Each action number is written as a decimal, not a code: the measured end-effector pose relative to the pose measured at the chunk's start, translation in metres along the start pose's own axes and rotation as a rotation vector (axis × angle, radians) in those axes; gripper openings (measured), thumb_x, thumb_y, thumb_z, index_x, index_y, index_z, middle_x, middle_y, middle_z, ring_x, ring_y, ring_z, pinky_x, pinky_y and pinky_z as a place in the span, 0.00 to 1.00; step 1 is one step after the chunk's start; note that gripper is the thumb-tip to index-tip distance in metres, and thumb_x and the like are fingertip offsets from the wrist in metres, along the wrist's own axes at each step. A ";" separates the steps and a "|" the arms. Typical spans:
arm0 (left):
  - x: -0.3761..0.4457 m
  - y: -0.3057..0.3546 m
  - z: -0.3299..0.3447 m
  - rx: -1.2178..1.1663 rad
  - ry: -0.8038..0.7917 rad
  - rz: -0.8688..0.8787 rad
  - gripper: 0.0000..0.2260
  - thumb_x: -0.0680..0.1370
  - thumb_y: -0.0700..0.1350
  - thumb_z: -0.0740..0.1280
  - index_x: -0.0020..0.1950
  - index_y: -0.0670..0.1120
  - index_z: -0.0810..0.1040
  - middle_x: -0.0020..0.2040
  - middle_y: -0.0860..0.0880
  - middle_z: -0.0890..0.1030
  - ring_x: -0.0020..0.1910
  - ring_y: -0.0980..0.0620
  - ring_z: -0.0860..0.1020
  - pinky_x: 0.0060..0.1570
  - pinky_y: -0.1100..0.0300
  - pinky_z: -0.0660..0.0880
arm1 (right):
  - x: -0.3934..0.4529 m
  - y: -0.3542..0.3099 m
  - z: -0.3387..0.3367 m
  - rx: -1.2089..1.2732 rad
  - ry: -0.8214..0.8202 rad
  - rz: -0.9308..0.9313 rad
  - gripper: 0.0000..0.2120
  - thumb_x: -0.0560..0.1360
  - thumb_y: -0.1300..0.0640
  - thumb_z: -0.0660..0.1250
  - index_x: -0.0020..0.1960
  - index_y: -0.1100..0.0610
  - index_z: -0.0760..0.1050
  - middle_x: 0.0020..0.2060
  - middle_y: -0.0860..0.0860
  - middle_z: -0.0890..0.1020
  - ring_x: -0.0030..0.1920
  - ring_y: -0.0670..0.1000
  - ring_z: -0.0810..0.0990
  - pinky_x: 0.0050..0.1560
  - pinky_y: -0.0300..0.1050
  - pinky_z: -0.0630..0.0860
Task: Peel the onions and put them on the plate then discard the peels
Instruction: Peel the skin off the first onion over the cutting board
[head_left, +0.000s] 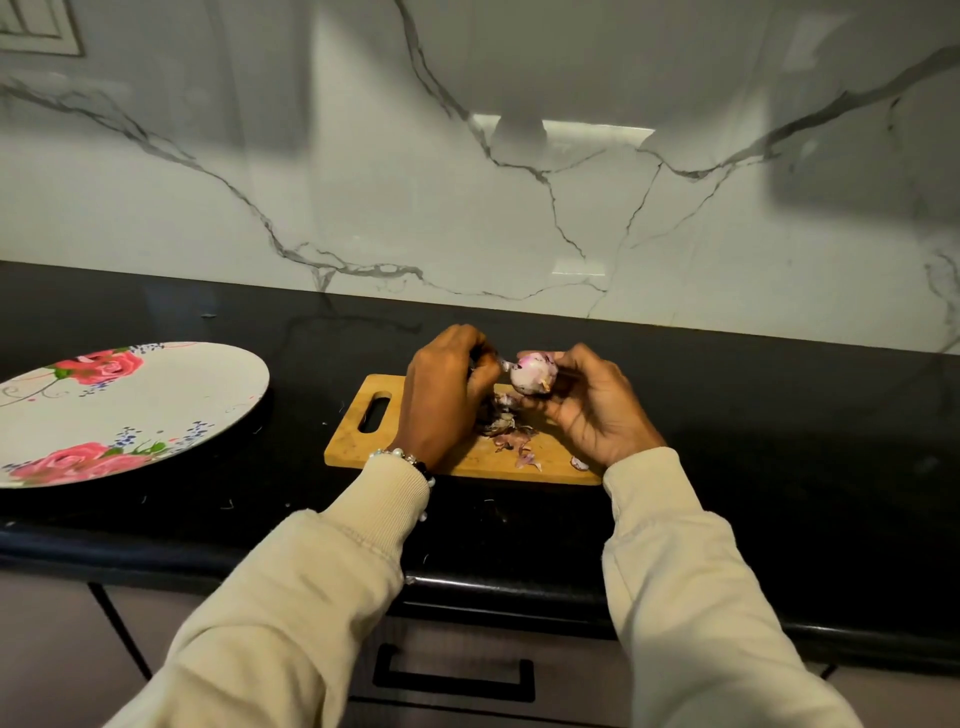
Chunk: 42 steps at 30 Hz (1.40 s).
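My right hand (592, 410) holds a small, partly peeled pinkish-white onion (534, 374) above the wooden cutting board (358, 447). My left hand (447, 395) is curled beside it and pinches a strip of peel at the onion's left end. Loose purple peels (506, 428) lie in a heap on the board below the hands, with a few scraps near its front edge. A large round plate (156, 410) with pink roses sits on the counter to the left, with nothing on it.
The black counter (779, 467) runs left to right, with a marble wall behind it. A drawer with a black handle (452, 675) is below the counter's front edge. Tiny scraps dot the counter near the plate.
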<state>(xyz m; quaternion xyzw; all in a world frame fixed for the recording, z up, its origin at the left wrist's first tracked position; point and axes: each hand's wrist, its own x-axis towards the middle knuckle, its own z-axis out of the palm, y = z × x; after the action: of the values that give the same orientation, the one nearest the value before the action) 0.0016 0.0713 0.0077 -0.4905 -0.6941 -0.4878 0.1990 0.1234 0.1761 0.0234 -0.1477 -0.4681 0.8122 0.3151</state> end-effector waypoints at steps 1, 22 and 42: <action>0.000 0.000 0.000 -0.017 0.012 -0.026 0.02 0.77 0.39 0.67 0.47 0.42 0.78 0.45 0.49 0.78 0.41 0.54 0.74 0.40 0.62 0.71 | 0.000 0.000 -0.001 0.028 -0.017 0.023 0.14 0.80 0.64 0.57 0.46 0.69 0.79 0.44 0.64 0.83 0.38 0.56 0.84 0.31 0.47 0.82; -0.001 0.001 0.002 -0.254 -0.104 -0.052 0.05 0.75 0.42 0.73 0.49 0.44 0.86 0.42 0.51 0.85 0.40 0.60 0.81 0.41 0.71 0.75 | 0.005 0.003 -0.006 -0.199 0.081 -0.053 0.14 0.78 0.65 0.57 0.47 0.71 0.79 0.42 0.63 0.83 0.44 0.58 0.83 0.39 0.51 0.84; 0.000 0.002 -0.001 -0.272 -0.024 -0.165 0.05 0.76 0.39 0.70 0.48 0.43 0.86 0.39 0.52 0.84 0.39 0.58 0.82 0.43 0.65 0.78 | 0.007 0.005 -0.002 -0.176 0.117 -0.074 0.10 0.78 0.65 0.62 0.51 0.73 0.77 0.43 0.62 0.84 0.43 0.58 0.84 0.41 0.53 0.83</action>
<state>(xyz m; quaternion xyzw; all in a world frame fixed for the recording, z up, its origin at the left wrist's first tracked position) 0.0035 0.0704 0.0090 -0.4599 -0.6620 -0.5862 0.0817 0.1172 0.1797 0.0183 -0.2044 -0.5236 0.7459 0.3573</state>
